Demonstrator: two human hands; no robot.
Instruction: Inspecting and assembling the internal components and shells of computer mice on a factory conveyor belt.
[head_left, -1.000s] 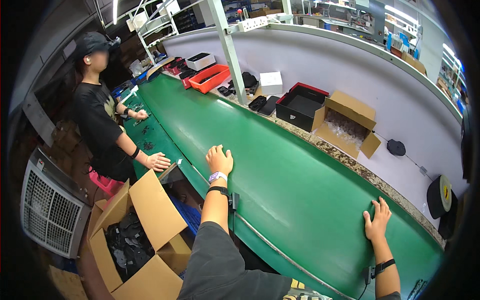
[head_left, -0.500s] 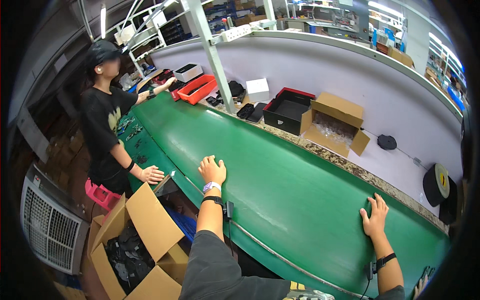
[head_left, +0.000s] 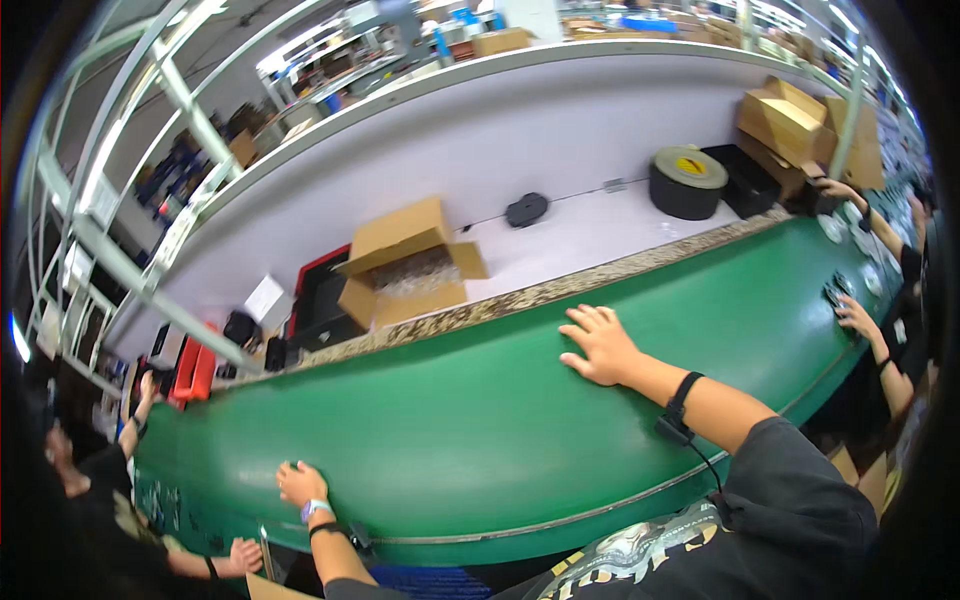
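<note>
Green conveyor belt curves across the whole workbench, with a speckled strip along its far edge and a pale grey shelf beyond that. Just past the strip, an open cardboard box holds clear plastic wrapping; what lies under it cannot be made out. To the left of this box sits a black tray with a red rim, its contents too dark to tell. Far to the box's right, a wide roll of dark tape lies flat on the shelf. The belt looks smooth and bare between the hands. The right hand lies palm down on it, fingers spread, gripping nothing. The left hand rests at the near edge, fingers loosely curled, holding nothing.
</note>
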